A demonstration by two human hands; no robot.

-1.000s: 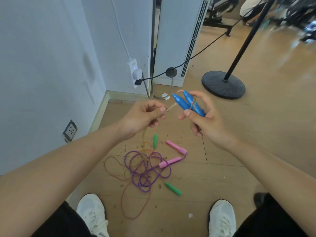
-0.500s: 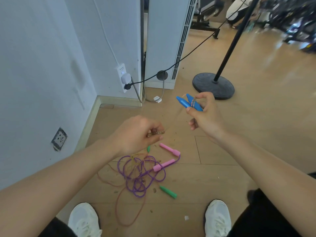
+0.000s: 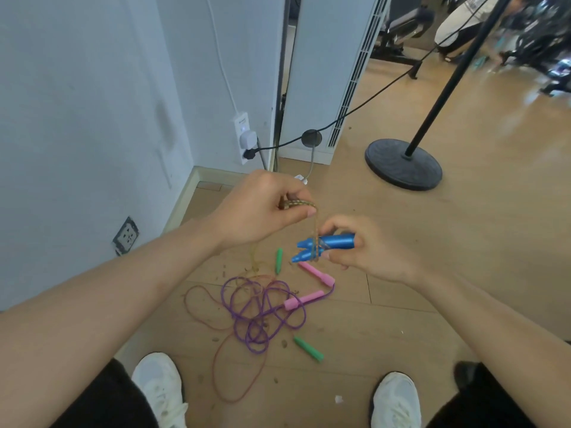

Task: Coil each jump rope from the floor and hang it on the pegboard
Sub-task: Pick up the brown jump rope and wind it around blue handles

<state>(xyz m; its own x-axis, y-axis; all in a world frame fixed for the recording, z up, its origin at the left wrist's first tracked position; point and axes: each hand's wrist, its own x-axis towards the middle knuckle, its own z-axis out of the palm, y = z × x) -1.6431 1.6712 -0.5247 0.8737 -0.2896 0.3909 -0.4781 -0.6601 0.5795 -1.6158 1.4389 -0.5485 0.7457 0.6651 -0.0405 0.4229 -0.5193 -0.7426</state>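
Observation:
My right hand (image 3: 367, 251) grips two blue jump-rope handles (image 3: 324, 245) side by side, tips pointing left. A thin yellowish cord (image 3: 315, 230) is looped around them and runs up into my left hand (image 3: 262, 208), which pinches it just above. More of that cord trails down to the floor. Below lies a tangle of purple rope (image 3: 262, 313) with two pink handles (image 3: 304, 299), plus a reddish rope (image 3: 222, 366) with two green handles (image 3: 308, 349). No pegboard is in view.
A white wall with a socket and plugs (image 3: 245, 140) stands at left, a white tall unit (image 3: 324, 72) behind. A black round stand base (image 3: 403, 163) with its pole sits at right, a black cable crossing to it. My white shoes (image 3: 160, 390) flank the ropes.
My left hand rose from low over the tangle to above the blue handles, carrying the cord over them. My right hand dropped and turned the handles so their tips point left.

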